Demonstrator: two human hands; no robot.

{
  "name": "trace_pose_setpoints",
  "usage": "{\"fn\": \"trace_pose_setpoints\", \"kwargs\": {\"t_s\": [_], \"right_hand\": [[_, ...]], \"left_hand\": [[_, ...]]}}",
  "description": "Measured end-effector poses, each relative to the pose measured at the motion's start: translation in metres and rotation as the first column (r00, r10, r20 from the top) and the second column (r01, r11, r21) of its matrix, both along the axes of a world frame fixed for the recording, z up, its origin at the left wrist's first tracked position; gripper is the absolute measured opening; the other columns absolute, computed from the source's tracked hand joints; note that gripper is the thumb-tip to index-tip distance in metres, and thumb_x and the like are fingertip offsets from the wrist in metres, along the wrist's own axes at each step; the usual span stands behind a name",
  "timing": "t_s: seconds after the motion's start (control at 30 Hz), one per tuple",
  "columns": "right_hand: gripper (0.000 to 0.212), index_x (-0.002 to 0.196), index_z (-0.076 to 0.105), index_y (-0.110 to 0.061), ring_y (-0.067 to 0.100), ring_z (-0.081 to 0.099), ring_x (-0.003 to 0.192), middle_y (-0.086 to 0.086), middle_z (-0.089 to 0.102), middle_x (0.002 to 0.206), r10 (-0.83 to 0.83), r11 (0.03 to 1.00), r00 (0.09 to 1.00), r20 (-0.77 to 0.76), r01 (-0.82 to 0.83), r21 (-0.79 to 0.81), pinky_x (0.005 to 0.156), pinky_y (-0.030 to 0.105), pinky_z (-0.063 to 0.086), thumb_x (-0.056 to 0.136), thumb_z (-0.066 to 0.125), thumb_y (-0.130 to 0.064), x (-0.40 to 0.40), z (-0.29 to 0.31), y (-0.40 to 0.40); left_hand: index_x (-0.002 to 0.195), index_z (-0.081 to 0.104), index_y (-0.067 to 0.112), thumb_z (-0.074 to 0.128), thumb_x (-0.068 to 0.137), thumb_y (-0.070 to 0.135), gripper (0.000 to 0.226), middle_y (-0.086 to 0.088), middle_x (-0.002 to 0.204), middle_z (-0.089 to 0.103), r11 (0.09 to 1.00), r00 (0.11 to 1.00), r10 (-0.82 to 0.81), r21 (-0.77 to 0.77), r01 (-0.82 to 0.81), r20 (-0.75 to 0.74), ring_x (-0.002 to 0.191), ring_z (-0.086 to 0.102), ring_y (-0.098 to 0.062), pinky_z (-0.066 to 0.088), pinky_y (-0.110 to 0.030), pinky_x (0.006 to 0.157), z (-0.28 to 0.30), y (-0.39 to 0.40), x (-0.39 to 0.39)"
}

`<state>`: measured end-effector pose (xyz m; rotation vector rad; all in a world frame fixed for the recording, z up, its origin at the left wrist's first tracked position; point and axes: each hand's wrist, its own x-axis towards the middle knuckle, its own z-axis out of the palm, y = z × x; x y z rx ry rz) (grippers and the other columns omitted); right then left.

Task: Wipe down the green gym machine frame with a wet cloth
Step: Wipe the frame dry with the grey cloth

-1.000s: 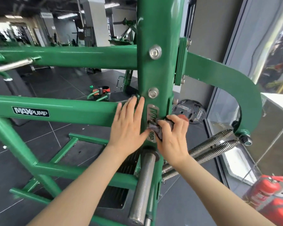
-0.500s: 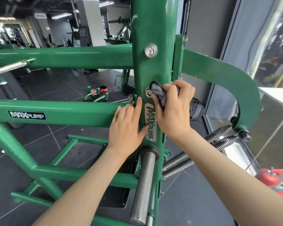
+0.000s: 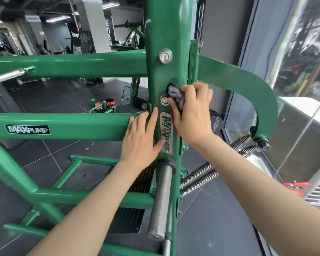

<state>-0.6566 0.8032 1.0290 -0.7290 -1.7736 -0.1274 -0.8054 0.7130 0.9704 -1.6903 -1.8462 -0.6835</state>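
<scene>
The green machine frame fills the view, with a vertical post in the middle and horizontal bars running left. My right hand grips a bunched grey cloth and presses it on the post just above the lower bolt, above the MAXPUMP plate. My left hand lies flat with straight fingers where the lower bar meets the post, its thumb touching the plate's edge.
A steel weight peg sticks out toward me below the plate. Coiled springs run right toward the curved green arm. A glass wall stands at right, red fire extinguishers at the lower right, dark tiled floor below.
My right hand has carried the cloth up the post, from beside the name plate to just above the lower bolt. My left hand has stayed flat in the same spot.
</scene>
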Motion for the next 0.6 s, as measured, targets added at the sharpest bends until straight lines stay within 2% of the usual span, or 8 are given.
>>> {"fn": "trace_pose_setpoints", "kwargs": {"t_s": [0.07, 0.17, 0.27, 0.47, 0.6], "right_hand": [[0.030, 0.112, 0.058, -0.002, 0.039, 0.046, 0.102, 0.024, 0.050, 0.117, -0.018, 1.000, 0.997, 0.069, 0.018, -0.006, 0.089, 0.046, 0.042, 0.100, 0.064, -0.028, 0.005, -0.002, -0.005], [0.028, 0.110, 0.056, -0.004, 0.039, 0.045, 0.102, 0.022, 0.050, 0.117, -0.021, 0.998, 0.990, 0.143, 0.029, -0.055, 0.088, 0.050, 0.044, 0.098, 0.063, -0.028, 0.018, -0.014, -0.012], [0.028, 0.110, 0.056, -0.005, 0.038, 0.044, 0.101, 0.020, 0.049, 0.116, -0.042, 0.993, 0.991, 0.130, 0.056, -0.102, 0.089, 0.050, 0.043, 0.098, 0.063, -0.029, 0.042, -0.028, -0.017], [0.028, 0.111, 0.057, -0.006, 0.038, 0.045, 0.100, 0.020, 0.049, 0.116, -0.133, 0.987, 0.985, 0.106, 0.141, -0.073, 0.090, 0.047, 0.043, 0.097, 0.066, -0.029, 0.116, -0.030, -0.015], [0.031, 0.109, 0.060, -0.006, 0.038, 0.047, 0.101, 0.017, 0.050, 0.114, -0.213, 0.969, 0.967, 0.142, 0.228, -0.097, 0.087, 0.048, 0.047, 0.090, 0.072, -0.028, 0.187, -0.025, -0.013]], "left_hand": [[0.164, 0.017, 0.012, 0.072, 0.090, 0.048, 0.099, -0.015, 0.148, 0.041, 1.000, 1.000, 0.001, 0.003, -0.002, 0.002, 0.135, 0.042, -0.037, 0.037, -0.054, 0.119, 0.007, -0.004, 0.006], [0.164, 0.018, 0.014, 0.071, 0.090, 0.051, 0.098, -0.015, 0.149, 0.042, 0.999, 0.999, -0.008, 0.035, 0.010, -0.049, 0.141, 0.039, -0.035, 0.027, -0.053, 0.124, 0.017, -0.013, 0.021], [0.163, 0.023, 0.015, 0.070, 0.089, 0.051, 0.095, -0.016, 0.149, 0.044, 0.996, 0.994, -0.052, 0.061, 0.058, -0.099, 0.141, 0.041, -0.035, 0.024, -0.053, 0.126, 0.025, -0.020, 0.040], [0.161, 0.032, 0.013, 0.071, 0.089, 0.050, 0.090, -0.015, 0.147, 0.048, 0.983, 0.981, -0.140, 0.100, 0.154, -0.132, 0.139, 0.043, -0.035, 0.028, -0.057, 0.123, 0.039, -0.012, 0.098], [0.160, 0.033, 0.010, 0.067, 0.093, 0.047, 0.084, -0.011, 0.155, 0.048, 0.963, 0.964, -0.229, 0.112, 0.245, -0.138, 0.144, 0.042, -0.032, 0.029, -0.057, 0.122, 0.047, 0.006, 0.157]]}}
